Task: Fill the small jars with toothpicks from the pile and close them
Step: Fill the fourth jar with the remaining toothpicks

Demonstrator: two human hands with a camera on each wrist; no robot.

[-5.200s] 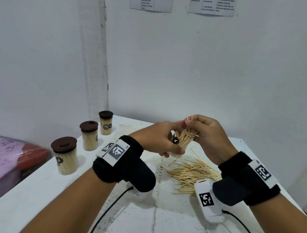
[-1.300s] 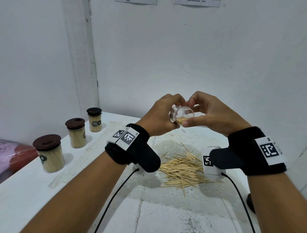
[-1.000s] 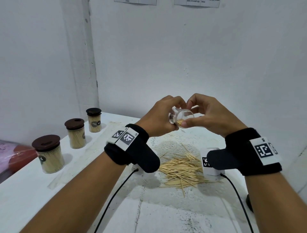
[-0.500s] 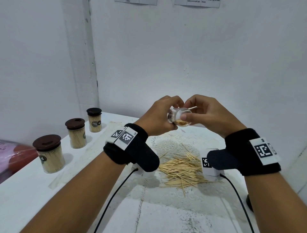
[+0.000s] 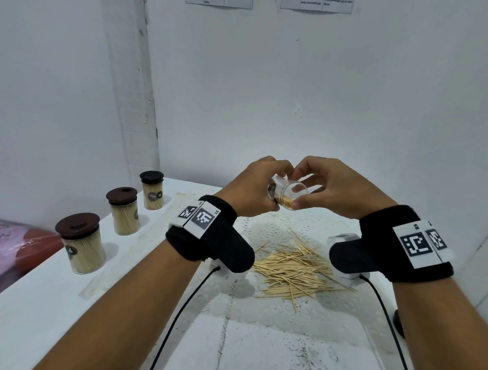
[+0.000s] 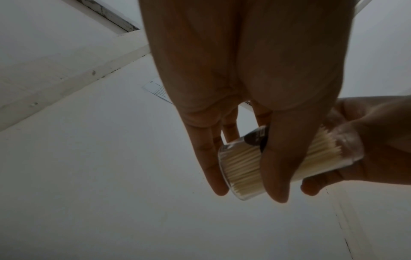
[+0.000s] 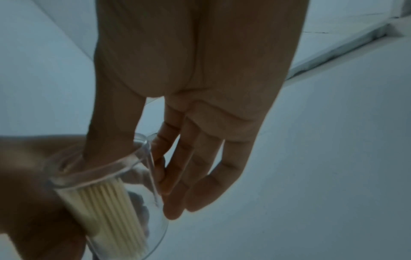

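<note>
Left hand (image 5: pixel 250 190) grips the clear jar (image 5: pixel 287 194), tilted on its side above the toothpick pile (image 5: pixel 293 269) mid-tabletop; right hand (image 5: pixel 335 190) pinches its open rim. Risk: with no lid on, further tilt could slide the toothpicks (image 6: pixel 244 167) out.

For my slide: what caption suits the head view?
Both hands tilt an open, part-filled jar above the toothpick pile.

white wall (image 5: pixel 290 105) behind the hands | two printed sheets (image 5: pixel 219 3) on it, high above them, cut by the frame edge | pink and red bundle (image 5: pixel 23 245) far left of the hands, beyond the white surface (image 5: pixel 39 303)
</note>
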